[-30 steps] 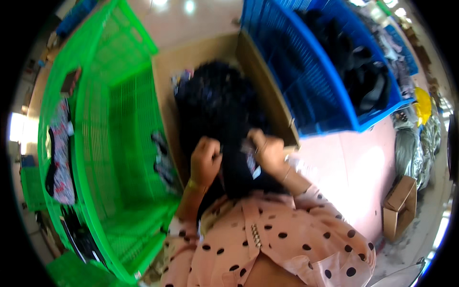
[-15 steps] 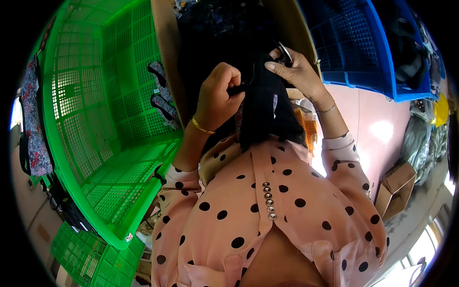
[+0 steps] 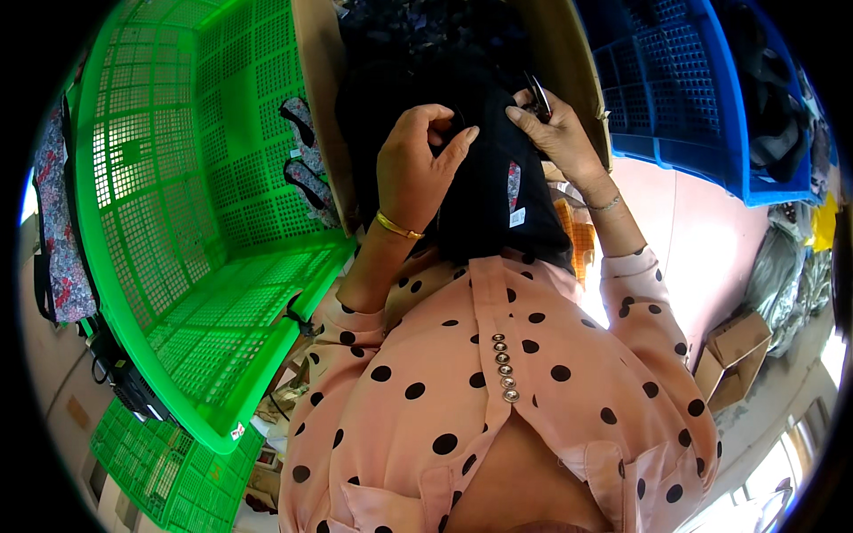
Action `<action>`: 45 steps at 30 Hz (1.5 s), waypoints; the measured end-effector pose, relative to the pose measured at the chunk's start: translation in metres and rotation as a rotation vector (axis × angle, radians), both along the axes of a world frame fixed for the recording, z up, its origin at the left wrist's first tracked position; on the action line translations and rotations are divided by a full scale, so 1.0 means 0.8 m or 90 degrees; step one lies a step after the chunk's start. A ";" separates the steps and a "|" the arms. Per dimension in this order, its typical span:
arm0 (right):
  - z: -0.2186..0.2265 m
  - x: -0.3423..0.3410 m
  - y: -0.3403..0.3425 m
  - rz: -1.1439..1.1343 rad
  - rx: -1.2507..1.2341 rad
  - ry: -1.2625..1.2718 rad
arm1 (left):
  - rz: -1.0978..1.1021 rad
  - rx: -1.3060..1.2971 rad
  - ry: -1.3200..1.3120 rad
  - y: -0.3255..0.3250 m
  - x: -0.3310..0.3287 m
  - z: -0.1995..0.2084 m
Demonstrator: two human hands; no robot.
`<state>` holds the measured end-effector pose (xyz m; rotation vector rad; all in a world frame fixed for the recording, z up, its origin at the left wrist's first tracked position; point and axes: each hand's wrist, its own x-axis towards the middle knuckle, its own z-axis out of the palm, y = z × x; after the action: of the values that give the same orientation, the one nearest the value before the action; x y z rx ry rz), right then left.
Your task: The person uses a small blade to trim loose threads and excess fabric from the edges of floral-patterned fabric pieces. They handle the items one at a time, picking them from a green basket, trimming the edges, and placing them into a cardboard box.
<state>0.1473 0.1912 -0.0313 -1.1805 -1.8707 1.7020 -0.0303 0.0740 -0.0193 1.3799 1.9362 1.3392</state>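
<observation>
Two bare hands at work over the lap, and look at the left hand (image 3: pixel 416 169) first: fingers curled in, thumb standing out toward the index fingertip with a small gap; whether anything sits inside that curl, I can't tell from here. Across from it, the right hand (image 3: pixel 562 138) has metal snips (image 3: pixel 538 99) gripped in its fingers, blades up, while the thumb presses the black cloth (image 3: pixel 484 169). Carrying the snips that way probably leaves thumb and fingertip free for the fabric. And there's the cloth, draped over the lap and running up to the near end of the cardboard box (image 3: pixel 317 53), seemingly so the body props it while both hands work.

Matte and soft, this black cloth, its folds almost lost in the dark! One slim floral strip (image 3: pixel 514 182) breaks it up, a white label (image 3: pixel 517 217) just below. Farther up, between the box's stiff brown walls, a dark, crumpled, patterned heap (image 3: pixel 418 22).

Over to the left, the green crate (image 3: pixel 249 115), glossy plastic lattice, with floral pieces (image 3: pixel 309 153) edged in curving black by its right side, close to the box, perhaps for an easy reach. On the right, the blue crate (image 3: pixel 657 98), perforated too, flanks the box's right edge.
</observation>
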 end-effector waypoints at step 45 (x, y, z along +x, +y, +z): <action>0.030 0.002 -0.021 0.088 0.350 -0.187 | -0.042 -0.012 -0.297 0.007 0.000 -0.003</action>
<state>0.1488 0.1740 -0.0070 -1.1255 -2.4306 0.9904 -0.0305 0.0793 -0.0215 0.9998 1.5733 1.4512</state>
